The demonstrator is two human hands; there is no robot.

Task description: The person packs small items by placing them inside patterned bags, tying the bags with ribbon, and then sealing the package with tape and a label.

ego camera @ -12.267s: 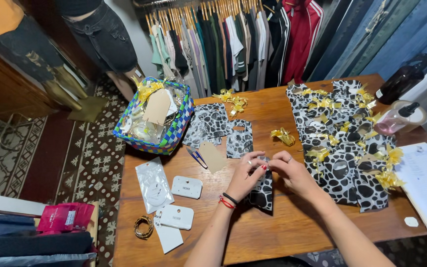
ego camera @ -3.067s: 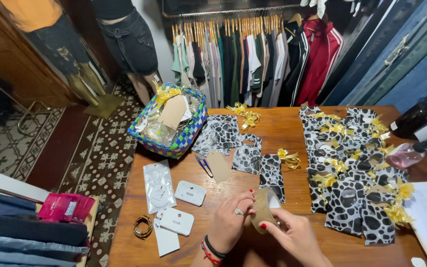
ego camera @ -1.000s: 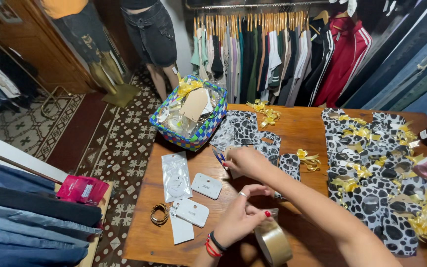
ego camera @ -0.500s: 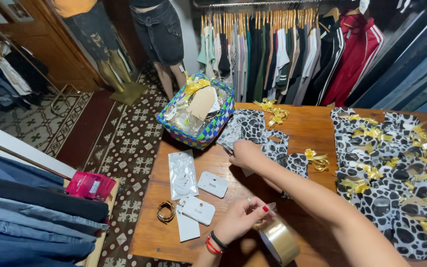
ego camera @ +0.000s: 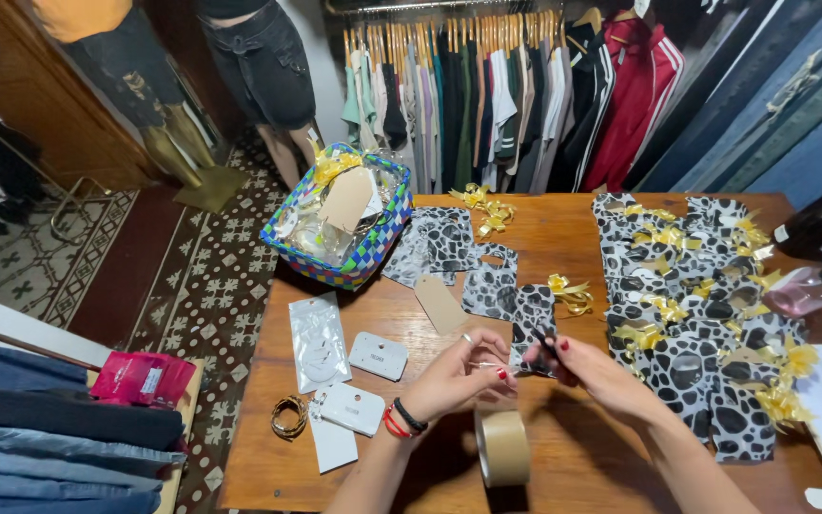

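Head view shows our left hand point(ego camera: 449, 379) pinching the end of a strip of clear tape point(ego camera: 487, 365) between thumb and forefinger, while our right hand point(ego camera: 594, 366) closes around small scissors point(ego camera: 546, 345) whose blades point toward that strip. We cannot tell whether the blades are spread or pressed together (they are too small to read). Just below the two hands, the tan tape roll point(ego camera: 503, 446) stands on edge on the wooden table point(ego camera: 582, 466), touching neither hand.

Directly behind the scissors lies one black-and-white spotted gift bag point(ego camera: 530, 319) with no bow, and a yellow ribbon bow point(ego camera: 571, 293) sits loose just beyond it. Farther out from our right hand, a spread of spotted bags with yellow bows point(ego camera: 687, 286) covers that side of the table; we judge these as finished. Beyond our left hand lie a few more bowless spotted bags point(ego camera: 440, 243), a brown paper tag point(ego camera: 440, 304), some loose bows point(ego camera: 485, 207), white cards point(ego camera: 378, 355) and a clear pouch point(ego camera: 318, 340), with a woven basket point(ego camera: 373, 249) at the far corner.

So most bags look done, and a handful look still to be taped and bowed.
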